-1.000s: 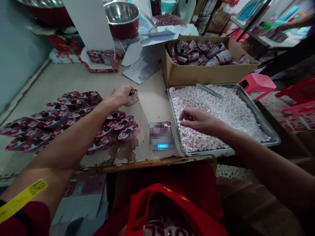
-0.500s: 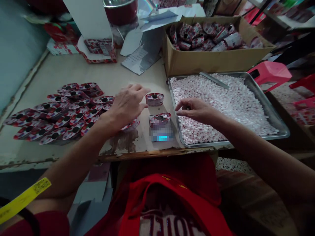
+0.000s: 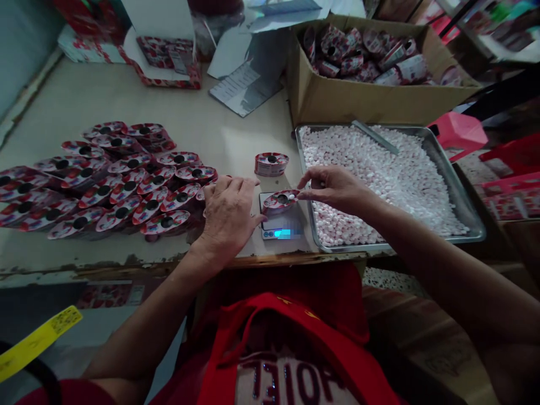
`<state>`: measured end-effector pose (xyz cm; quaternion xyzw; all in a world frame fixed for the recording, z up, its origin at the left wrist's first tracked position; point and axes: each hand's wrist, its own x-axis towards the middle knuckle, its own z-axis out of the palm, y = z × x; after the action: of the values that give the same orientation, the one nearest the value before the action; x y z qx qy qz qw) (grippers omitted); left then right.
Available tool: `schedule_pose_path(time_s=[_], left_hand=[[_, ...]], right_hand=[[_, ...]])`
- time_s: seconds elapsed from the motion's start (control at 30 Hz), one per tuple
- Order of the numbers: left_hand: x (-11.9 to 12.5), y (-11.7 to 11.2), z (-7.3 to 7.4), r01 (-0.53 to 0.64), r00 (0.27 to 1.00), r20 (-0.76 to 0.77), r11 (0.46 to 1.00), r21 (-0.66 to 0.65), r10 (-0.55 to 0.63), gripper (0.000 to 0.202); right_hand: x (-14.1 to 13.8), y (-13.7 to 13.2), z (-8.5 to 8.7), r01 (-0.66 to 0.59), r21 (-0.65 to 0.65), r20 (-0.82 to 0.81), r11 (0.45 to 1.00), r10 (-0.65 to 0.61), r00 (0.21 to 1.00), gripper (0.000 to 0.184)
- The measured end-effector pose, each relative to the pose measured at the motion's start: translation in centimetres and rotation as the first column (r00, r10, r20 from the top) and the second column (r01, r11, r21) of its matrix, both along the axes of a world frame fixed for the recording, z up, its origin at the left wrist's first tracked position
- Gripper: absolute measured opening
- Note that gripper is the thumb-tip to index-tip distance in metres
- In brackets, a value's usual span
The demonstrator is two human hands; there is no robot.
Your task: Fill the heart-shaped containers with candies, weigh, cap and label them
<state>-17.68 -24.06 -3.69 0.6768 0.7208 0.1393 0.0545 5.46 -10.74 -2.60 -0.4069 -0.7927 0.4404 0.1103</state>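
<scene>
A small red-patterned container [image 3: 280,201] sits on a little digital scale [image 3: 280,224] near the table's front edge. My right hand [image 3: 333,185] is pinched just right of that container, above the metal tray [image 3: 439,163] of pink-white candies; what the fingertips hold is too small to make out. My left hand [image 3: 230,211] rests on the table left of the scale, fingers curled, fingertips almost touching the container. A second small container [image 3: 271,163] stands alone behind the scale. Many filled containers [image 3: 105,180] lie in rows to the left.
A cardboard box [image 3: 337,98] of empty containers stands behind the tray. A metal scoop [image 3: 375,136] lies on the candies. Papers and red boxes [image 3: 169,53] sit at the back. Pink and red plastic stools [image 3: 458,132] stand to the right, off the table.
My left hand set a container down behind the scale, then drew back beside the scale. My right hand moved from the candies to the container on the scale.
</scene>
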Motion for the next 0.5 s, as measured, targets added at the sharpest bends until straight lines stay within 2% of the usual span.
schedule_pose_path(time_s=[0.1, 0.27, 0.4, 0.5], left_hand=[[0.5, 0.9, -0.6, 0.046, 0.999, 0.019, 0.999, 0.002, -0.046, 0.060], [1.8, 1.9, -1.4, 0.093, 0.995, 0.027, 0.995, -0.030, -0.093, 0.056], [2.5, 2.5, -2.3, 0.118, 0.993, 0.032, 0.992, -0.041, -0.117, 0.041], [2.6, 3.2, -2.4, 0.120, 0.992, 0.055, 0.992, -0.048, -0.117, 0.034]], right_hand=[[-0.2, -0.1, -0.4, 0.004, 0.002, -0.008, 1.000, -0.004, 1.000, 0.032], [-2.2, -1.1, -0.8, 0.017, 0.086, 0.059, 0.996, -0.022, 0.998, 0.021], [-3.7, -1.3, -1.1, -0.023, 0.041, -0.008, 0.999, 0.023, 1.000, 0.033], [-4.5, 0.4, -1.1, 0.010, 0.081, -0.057, 0.997, -0.006, 0.998, 0.037]])
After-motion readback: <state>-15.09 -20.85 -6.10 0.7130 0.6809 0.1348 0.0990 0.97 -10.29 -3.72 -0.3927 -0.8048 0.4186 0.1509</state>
